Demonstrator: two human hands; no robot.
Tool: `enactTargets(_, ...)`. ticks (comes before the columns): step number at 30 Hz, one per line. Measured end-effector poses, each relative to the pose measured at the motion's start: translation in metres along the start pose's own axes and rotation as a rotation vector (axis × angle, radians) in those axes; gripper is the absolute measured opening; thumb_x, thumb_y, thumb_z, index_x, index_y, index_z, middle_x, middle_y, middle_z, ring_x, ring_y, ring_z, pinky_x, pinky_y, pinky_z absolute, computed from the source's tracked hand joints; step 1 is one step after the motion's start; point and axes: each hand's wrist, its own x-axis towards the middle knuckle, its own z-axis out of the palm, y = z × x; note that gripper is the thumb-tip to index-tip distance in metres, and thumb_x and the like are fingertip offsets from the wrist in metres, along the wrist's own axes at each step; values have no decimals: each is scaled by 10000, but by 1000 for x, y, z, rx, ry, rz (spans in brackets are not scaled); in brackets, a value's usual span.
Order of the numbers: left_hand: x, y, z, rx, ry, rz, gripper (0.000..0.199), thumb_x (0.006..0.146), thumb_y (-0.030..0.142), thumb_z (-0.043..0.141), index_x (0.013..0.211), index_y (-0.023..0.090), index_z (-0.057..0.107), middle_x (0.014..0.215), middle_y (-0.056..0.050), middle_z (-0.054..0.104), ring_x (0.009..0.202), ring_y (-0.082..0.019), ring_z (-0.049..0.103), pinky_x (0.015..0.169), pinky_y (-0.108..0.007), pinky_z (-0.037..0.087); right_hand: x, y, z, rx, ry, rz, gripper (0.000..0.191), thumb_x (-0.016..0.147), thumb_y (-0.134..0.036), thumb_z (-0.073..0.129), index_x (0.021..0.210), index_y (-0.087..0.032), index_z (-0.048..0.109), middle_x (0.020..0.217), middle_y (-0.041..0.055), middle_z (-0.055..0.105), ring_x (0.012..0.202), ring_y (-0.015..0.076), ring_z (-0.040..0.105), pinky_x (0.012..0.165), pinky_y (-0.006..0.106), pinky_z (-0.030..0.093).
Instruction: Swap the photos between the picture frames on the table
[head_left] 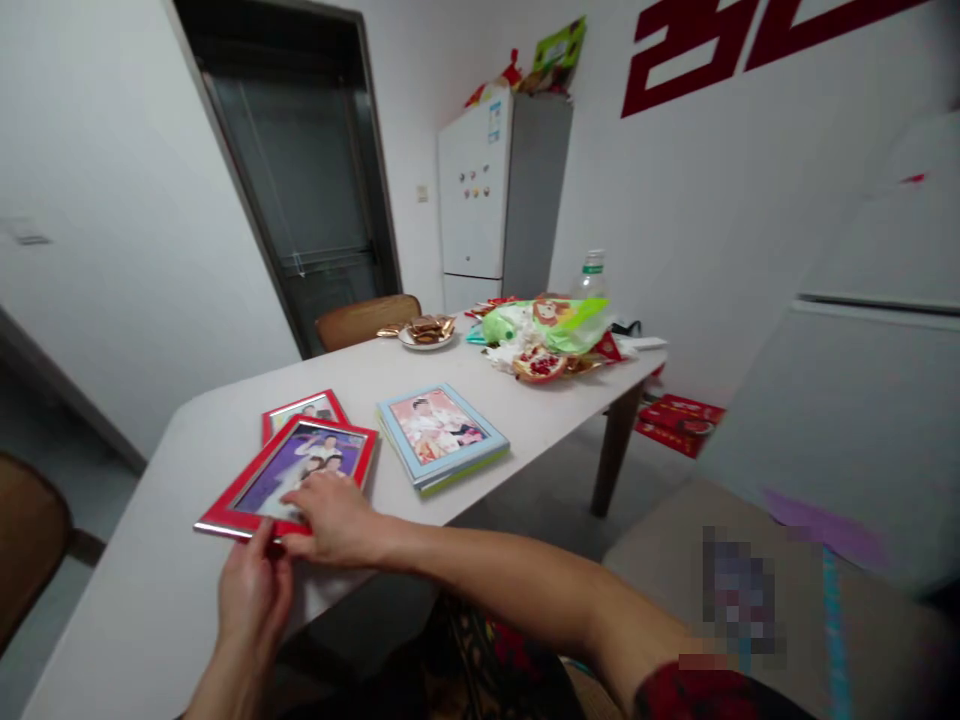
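A red picture frame point(247, 480) with a silver outer edge holds a photo of people against purple. It lies tilted on the near left of the table, partly over a second red picture frame point(335, 402). My left hand point(255, 585) grips its near edge, thumb at the rim. Across the lower part of the photo lies my right hand point(334, 515), fingers bent over the face and thumb by the near edge. To the right, a light blue picture frame point(465, 455) with a portrait rests on a green-edged one.
At the table's point(420, 362) far end are a plate of wrapped snacks point(427, 335), a green plastic bag point(551, 325), a cut pomegranate point(538, 365) and a clear bottle point(592, 275). Chairs point(367, 318) stand around. A fridge point(472, 200) is behind; red boxes point(679, 420) are on the floor.
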Motion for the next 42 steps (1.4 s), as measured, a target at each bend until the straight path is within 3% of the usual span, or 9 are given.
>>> enactTargets(2,-14,3,-7,28,-8,106,73,712,147,530,773,143,569,650,24,604,563,-104,572,606,-221,493,-1,-2,-5,244,106,110,508,713,-398,504,1151,-147,454,1097,117,506,1024,234,447,849,395,371)
enactTargets(6,-48,11,-21,527,-152,463,341,744,324,529,1047,168,528,967,-48,629,908,-211,577,847,-360,434,-4,-9,-23,884,175,387,531,772,-443,412,1233,-188,347,1167,102,474,1025,197,474,817,353,399)
enactTargets(10,-76,8,-40,963,-330,821,369,801,233,439,1168,195,450,1156,-68,549,1055,-202,511,899,-334,415,-24,-13,-41,1388,114,470,495,761,-519,396,1165,-233,396,1063,76,556,854,180,569,655,312,459)
enactTargets(14,-90,-11,-56,1265,-427,1188,398,784,118,413,1175,184,445,1171,-101,537,1073,-185,500,869,-294,447,-42,-6,-43,1440,-66,516,369,683,-372,531,975,-147,531,905,77,633,773,177,600,683,306,466)
enactTargets(18,-96,-27,-61,1483,-425,1310,365,774,97,392,1120,140,499,1112,-153,570,1029,-218,534,795,-302,499,-48,10,-32,1100,-194,557,345,613,-199,505,943,-109,555,892,83,649,788,186,601,708,300,460)
enactTargets(23,-97,-39,-58,1604,-446,1258,349,755,94,410,1073,158,536,1090,-148,587,989,-235,560,769,-329,515,-48,26,-21,387,-188,477,395,611,-149,463,994,-113,555,943,97,635,803,180,585,693,254,425)
enactTargets(28,-98,-43,-57,1638,-494,1114,364,721,81,481,1067,181,538,1125,-115,570,1008,-231,549,785,-343,511,-50,26,-20,38,-266,407,299,660,-166,466,930,-114,585,923,116,625,819,179,568,688,223,381)
enactTargets(37,-98,7,-68,1706,-545,589,359,659,196,620,1009,155,554,1209,-135,495,1131,-266,435,958,-515,298,-43,30,-20,-150,-296,192,247,687,-195,479,889,-128,603,945,103,535,785,150,522,693,217,358)
enactTargets(42,-94,14,-69,1637,-568,520,271,640,183,641,900,147,573,1209,-147,492,1131,-256,437,962,-485,300,-33,32,-8,-176,-297,203,210,713,-192,460,792,-157,652,878,84,541,726,144,527,653,221,354)
